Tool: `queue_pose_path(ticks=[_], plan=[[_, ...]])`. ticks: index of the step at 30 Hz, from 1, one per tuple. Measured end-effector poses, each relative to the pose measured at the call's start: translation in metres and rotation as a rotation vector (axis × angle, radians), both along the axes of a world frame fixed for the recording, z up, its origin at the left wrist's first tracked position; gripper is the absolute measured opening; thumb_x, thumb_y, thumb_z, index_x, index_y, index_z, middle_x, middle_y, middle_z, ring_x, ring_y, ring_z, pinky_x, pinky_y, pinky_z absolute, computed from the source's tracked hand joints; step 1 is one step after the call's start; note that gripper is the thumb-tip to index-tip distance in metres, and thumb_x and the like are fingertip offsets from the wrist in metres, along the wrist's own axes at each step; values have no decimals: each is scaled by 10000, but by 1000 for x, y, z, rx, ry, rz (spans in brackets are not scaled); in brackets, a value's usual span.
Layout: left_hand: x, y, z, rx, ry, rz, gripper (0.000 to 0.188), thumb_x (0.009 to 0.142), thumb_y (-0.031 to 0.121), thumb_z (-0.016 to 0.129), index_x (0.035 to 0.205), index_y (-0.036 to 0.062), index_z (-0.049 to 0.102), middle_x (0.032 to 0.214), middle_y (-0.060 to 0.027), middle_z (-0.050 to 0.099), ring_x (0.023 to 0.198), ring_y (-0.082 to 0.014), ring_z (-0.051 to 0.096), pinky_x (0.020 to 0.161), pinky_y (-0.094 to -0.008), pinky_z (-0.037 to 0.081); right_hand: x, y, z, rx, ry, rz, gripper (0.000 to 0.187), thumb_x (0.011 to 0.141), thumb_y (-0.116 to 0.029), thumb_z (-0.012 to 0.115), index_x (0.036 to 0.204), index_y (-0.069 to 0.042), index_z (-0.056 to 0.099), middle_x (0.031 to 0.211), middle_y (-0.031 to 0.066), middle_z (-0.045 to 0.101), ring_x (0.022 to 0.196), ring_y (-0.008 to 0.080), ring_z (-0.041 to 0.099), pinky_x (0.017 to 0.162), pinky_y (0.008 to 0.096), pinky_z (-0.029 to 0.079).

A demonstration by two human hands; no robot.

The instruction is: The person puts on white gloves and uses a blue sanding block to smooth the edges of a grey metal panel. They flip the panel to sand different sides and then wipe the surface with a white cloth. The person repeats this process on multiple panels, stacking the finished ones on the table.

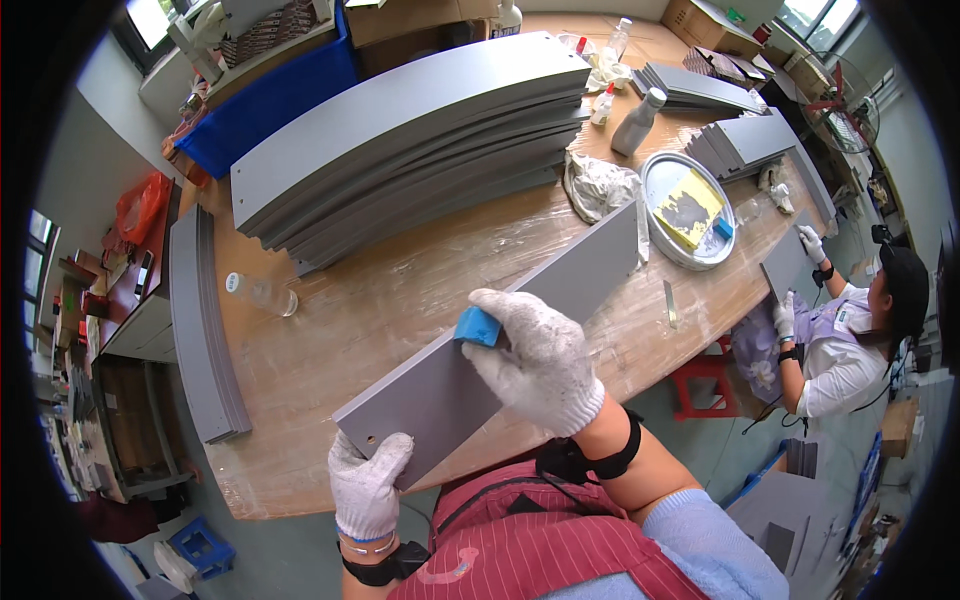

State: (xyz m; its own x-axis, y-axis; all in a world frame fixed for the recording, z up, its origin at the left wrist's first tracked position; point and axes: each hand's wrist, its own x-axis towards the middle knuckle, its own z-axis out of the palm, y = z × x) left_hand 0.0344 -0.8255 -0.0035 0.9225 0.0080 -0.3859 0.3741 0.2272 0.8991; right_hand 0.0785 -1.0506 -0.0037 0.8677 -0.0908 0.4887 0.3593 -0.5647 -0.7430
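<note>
A long grey panel (pixel 425 400) with a small hole near its close end lies slantwise in front of me, its far end reaching over the table. My left hand (pixel 368 485), in a white knit glove, grips the near left end, thumb on top. Between the gloved thumb and fingers of my right hand (pixel 545 365) is a small blue block (pixel 478 326), pressed at the panel's upper long edge. Past the panel's far end sits a round white lid (pixel 655 170), bearing a yellow paint-smeared pad (pixel 690 208) and another blue block (pixel 723 229).
A tall stack of grey panels (pixel 400 115) fills the table's back; another stack (pixel 205 330) stands left beside a clear bottle (pixel 262 294). A crumpled rag (pixel 600 185), grey bottle (pixel 638 122) and metal strip (pixel 670 304) lie right. A gloved co-worker (pixel 850 330) handles a panel at right.
</note>
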Motion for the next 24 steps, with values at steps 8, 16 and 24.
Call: queue_pose_path(ticks=[8,16,24], plan=[[6,-3,0,131,1,79,357,803,-10,706,1152,11,632,935,-53,691,738,-121,638,638,-255,516,10,-51,-12,265,67,-192,401,789,-60,780,1160,-23,631,951,148,686,799,261,701,708,351,564],[8,13,-15,255,-94,47,483,817,-11,597,1298,-15,552,1085,-106,672,899,-193,681,769,-310,575,23,-35,-13,124,-22,93,445,751,-87,789,1163,-46,626,941,132,692,816,319,690,711,378,557],[8,-5,-17,265,-315,186,541,832,27,603,1361,-4,498,1175,-112,639,997,-218,663,873,-340,554,52,-173,-85,35,30,-368,364,790,-73,772,1130,-40,647,925,124,689,778,258,689,715,342,557]])
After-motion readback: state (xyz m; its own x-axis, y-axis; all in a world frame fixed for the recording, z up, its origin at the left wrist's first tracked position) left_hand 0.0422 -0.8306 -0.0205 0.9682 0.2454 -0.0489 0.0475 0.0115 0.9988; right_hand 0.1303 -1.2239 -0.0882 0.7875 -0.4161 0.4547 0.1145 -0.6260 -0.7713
